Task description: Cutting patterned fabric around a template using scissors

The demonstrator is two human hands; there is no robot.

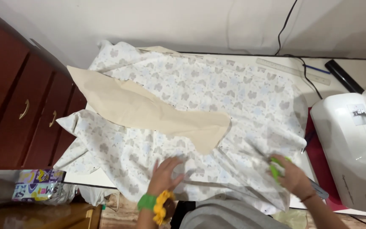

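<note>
We see a white cotton fabric printed with grey and pale-blue shapes (200, 97) spread across the white table (352, 65), its long axis running left to right, with a long beige paper pattern piece (149, 112) lying on it, its narrow end pointing right and slightly toward us. Our left hand (166, 176) presses flat on the near edge of the fabric, fingers spread. Our right hand (291, 174) is closed around green-handled scissors (276, 168) at the fabric's right side, beside the white sewing machine (352, 144).

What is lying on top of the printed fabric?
A beige paper pattern lies across the printed fabric, and the left hand presses flat near its tip. Whatever is beneath the pattern is covered.
</note>
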